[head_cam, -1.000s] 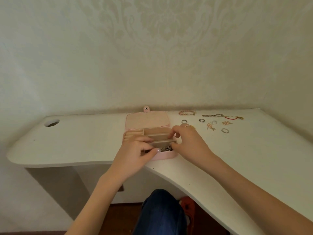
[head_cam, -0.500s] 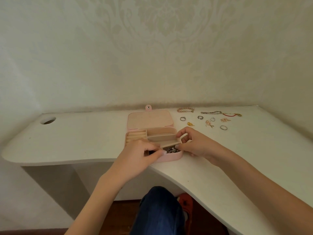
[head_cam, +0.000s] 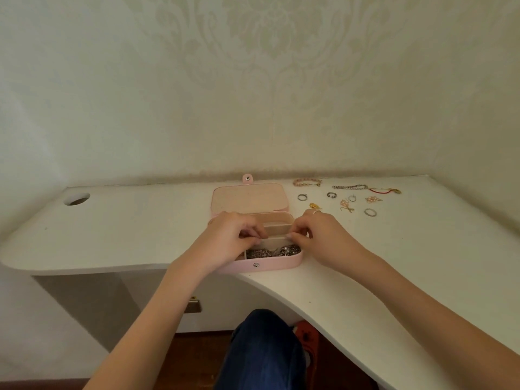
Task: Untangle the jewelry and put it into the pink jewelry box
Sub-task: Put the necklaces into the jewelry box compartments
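Note:
The pink jewelry box (head_cam: 277, 263) lies open at the desk's front edge, its lid (head_cam: 249, 197) folded back. A tangle of silver chains (head_cam: 274, 251) fills its front compartment. My left hand (head_cam: 229, 240) hovers over the box's left half, fingers curled down at the tangle's left end. My right hand (head_cam: 318, 237) reaches in from the right, its fingertips pinched at the partition and the tangle's right end. What exactly the fingertips pinch is too fine to see.
Loose pieces lie on the white desk (head_cam: 422, 249) right of the box: a pink bracelet (head_cam: 306, 182), a silver chain bracelet (head_cam: 350, 187), a red cord (head_cam: 385, 190), several rings (head_cam: 302, 197) and small gold charms (head_cam: 346, 205). A cable hole (head_cam: 76, 199) sits far left. A wall stands close behind.
My left hand has moved up and further over the box. My right hand has shifted from the box's right side to the partition. The tangle now shows more fully.

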Demonstrator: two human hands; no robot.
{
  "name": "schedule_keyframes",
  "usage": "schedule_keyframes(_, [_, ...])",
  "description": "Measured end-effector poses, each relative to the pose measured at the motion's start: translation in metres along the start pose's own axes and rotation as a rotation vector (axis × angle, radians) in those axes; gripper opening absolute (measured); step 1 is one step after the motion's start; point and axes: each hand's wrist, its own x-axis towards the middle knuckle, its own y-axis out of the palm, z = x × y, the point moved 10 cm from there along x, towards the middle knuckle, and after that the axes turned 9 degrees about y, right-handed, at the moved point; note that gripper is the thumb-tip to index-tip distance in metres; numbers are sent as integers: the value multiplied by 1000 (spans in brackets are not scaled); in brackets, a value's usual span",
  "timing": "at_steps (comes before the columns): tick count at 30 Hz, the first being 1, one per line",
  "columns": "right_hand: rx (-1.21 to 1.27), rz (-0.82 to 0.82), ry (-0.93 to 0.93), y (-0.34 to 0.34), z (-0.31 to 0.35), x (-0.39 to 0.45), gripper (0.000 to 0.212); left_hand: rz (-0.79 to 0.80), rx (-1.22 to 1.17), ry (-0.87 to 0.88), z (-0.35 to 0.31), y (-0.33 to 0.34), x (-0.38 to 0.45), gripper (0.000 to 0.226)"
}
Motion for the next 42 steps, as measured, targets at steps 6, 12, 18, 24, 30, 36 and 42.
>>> schedule_keyframes(6, [21, -2, 0, -5, 3, -2, 18, -34, -30, -8, -1, -1, -3, 16])
schedule_keyframes(12, [11, 21, 58, -3, -1, -1, 15, -77, -31, -20, -1, -1, -5, 24])
schedule_keyframes(18, [20, 9, 103, -2, -2, -4, 11, -107, -15, -21, -1, 0, -6, 17])
schedule_keyframes(24, [-80, -23, 81, -2, 3, -11, 13, -99, 83, 22, -3, 3, -4, 9])
schedule_keyframes(30, [-23, -4, 81, -4, 3, -8, 12, -95, 37, -10, -2, 4, -4, 11])
schedule_keyframes(36, [-45, 18, 91, -7, -10, -11, 12, -97, 23, -37, -8, 14, -5, 10])
schedule_keyframes(42, [62, 70, 67, -7, -18, -14, 13, -88, 54, 5, -11, 18, -3, 9])
